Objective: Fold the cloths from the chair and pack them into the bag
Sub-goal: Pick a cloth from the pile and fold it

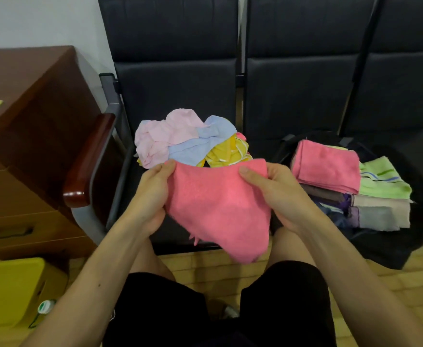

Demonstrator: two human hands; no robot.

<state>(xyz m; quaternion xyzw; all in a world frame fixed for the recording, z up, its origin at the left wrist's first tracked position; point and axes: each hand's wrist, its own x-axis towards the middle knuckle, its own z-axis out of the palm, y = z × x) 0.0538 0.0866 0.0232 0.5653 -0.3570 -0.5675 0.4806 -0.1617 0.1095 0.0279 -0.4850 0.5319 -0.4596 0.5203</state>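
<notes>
Below the grip, the pink terry cloth (218,209) sags unevenly over the knees, so a fold started now would likely come out crooked. The left hand (152,194) pinches its upper left corner and the right hand (278,194) pinches the upper right edge, thumbs on top. If either pinch loosens, the cloth could drop to the floor. Just beyond the grip, the unfolded pile (188,141) sits on the chair seat (175,96) and might snag. Right of the grip, the folded stack (330,171) in the dark bag (381,246) looks liable to topple.
</notes>
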